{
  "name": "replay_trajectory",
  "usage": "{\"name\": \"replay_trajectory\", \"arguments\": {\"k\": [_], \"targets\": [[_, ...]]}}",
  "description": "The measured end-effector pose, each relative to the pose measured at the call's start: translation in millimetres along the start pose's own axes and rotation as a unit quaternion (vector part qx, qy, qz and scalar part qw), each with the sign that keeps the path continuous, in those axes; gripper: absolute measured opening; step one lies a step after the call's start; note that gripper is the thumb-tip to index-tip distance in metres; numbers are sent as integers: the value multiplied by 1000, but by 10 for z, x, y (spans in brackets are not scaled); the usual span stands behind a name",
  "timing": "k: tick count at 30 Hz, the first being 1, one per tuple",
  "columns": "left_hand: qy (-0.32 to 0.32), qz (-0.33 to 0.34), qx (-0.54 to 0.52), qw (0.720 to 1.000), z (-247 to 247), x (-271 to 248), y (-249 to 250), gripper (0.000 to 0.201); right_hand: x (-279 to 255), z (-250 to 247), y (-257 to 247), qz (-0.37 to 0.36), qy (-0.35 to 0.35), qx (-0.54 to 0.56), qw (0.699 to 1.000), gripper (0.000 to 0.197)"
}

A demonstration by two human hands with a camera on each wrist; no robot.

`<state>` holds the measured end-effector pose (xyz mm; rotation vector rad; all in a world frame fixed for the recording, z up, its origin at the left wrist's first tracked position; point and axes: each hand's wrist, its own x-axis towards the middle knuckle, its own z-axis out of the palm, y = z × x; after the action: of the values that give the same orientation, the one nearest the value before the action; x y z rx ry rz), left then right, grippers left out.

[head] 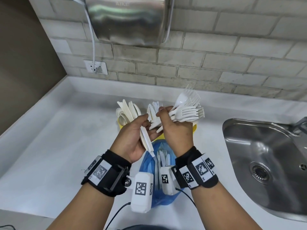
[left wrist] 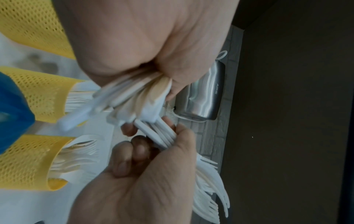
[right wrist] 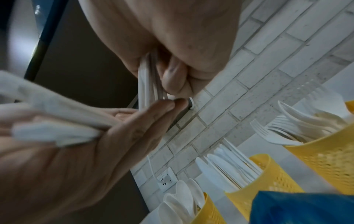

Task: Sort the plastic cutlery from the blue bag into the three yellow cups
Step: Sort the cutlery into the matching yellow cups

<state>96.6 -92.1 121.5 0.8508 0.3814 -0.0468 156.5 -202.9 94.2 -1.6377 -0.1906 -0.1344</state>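
A: Where's the cutlery just now?

B: Split four ways. The right hand (head: 176,128) is curled tight round a bunch of forks (head: 187,112) with one spoon (head: 181,99) sticking up among them. The left hand (head: 137,138) has its fingers wrapped round a flat stack of knives (head: 146,138), blades fanning out above the thumb. Both are raised over the cups, close together, fingertips nearly meeting.

A: And the cups?

B: Three yellow mesh cups (right wrist: 275,178) in a row near the wall. Seen from the right wrist, one has spoons, the middle one knives, the far one forks (right wrist: 283,136). So all three are already partly filled, each with its own kind as far as I can tell.

A: Bag empty, then?

B: No. The blue bag (head: 149,163) lies on the counter (head: 58,146) under the wrists, and more white pieces (head: 162,157) show at its open mouth. How many, I can't tell; the wrist cameras cover most of it.

A: So how far along?

B: My guess is well past halfway, judging by how full the cups look. What's left: drop both handfuls into the right cups, pull that stray spoon out of the fork bunch, then clear the bag.

A: Anything else around?

B: A steel sink (head: 265,156) to the right, a hand dryer (head: 127,19) on the brick wall.
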Motion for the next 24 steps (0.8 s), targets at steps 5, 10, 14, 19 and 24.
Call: {"name": "replay_trajectory", "arguments": {"k": [5, 10, 14, 19, 24], "targets": [[5, -9, 13, 1000, 36, -15, 15, 61, 30, -33, -55, -88, 11, -20, 996, 20], [33, -19, 7, 999, -47, 44, 68, 38, -10, -79, -137, -231, 44, -90, 968, 32], [14, -27, 12, 999, -40, 62, 57, 24, 19, -43, -91, -242, 48, -119, 962, 29], [-5, -6, 42, 999, -21, 40, 75, 36, 36, -53, -71, -176, 1, -172, 969, 20], [-3, -4, 65, 998, -28, 46, 54, 27, 82, -59, -64, -239, 48, -149, 958, 23]]}}
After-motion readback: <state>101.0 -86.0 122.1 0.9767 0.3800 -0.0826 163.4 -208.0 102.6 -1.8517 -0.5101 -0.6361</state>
